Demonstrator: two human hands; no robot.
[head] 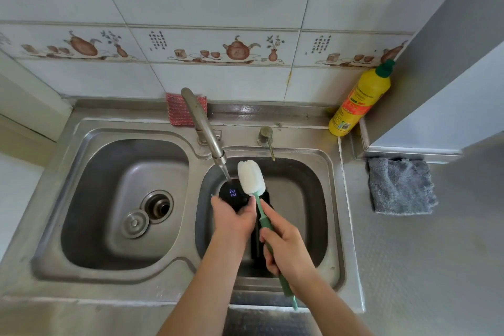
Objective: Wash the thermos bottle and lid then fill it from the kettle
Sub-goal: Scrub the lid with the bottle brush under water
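White wall tiles with a row of painted teapots (240,49) are seen behind a steel double sink (188,281) set into a grey bench (425,267).

A black thermos lid (231,195) with a lit number on top is held in the left hand (234,219), whose fingers are curled round its near side. It is kept over the right basin, under the water that runs from the tap (203,125). A sponge bottle brush (251,178) is held in the right hand (283,249), with the fingers wrapped tight round its green handle. The white sponge head is just beside the lid, on its right.

For a good wash, the lid should be kept low in the basin so less water is splashed out. It should be turned slowly while the sponge is rubbed over the top and all round the edge.

A dark thing, likely the thermos bottle (257,245), is seen lying in the right basin, mostly hidden by the hands. What is inside it cannot be told. In the left basin a loose drain plug (135,224) is seen beside the open drain hole (159,206); no standing water can be made out. A yellow dish soap bottle (357,102) with its green cap on is stood in the corner. A grey cloth (401,185) and a red scrub pad (180,110) are also seen. No kettle is in view.
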